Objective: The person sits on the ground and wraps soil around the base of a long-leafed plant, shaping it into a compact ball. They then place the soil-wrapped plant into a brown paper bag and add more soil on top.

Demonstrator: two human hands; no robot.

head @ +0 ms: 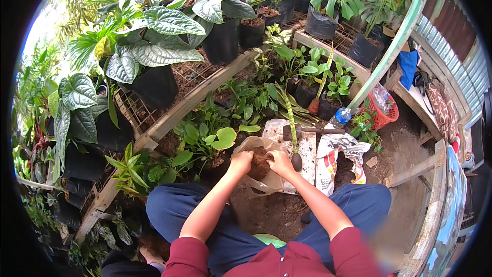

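My left hand and my right hand grip a clump of brown coconut fibre from both sides. The clump rests in a crumpled translucent plastic bag. Just right of my right hand lies a snake plant cutting, its long spotted leaf ending in a dark wrapped root ball. It lies across a soil-stained white sheet. Behind the bag, a hammer-like tool with a wooden handle lies on that sheet. A printed white sack stands open to the right, dark soil inside.
A second cutting has a reddish-brown wrapped base. A plastic bottle and a red basket stand at right. Wooden-edged racks hold plants in black bags. Another person's dark-clothed limb shows at lower left.
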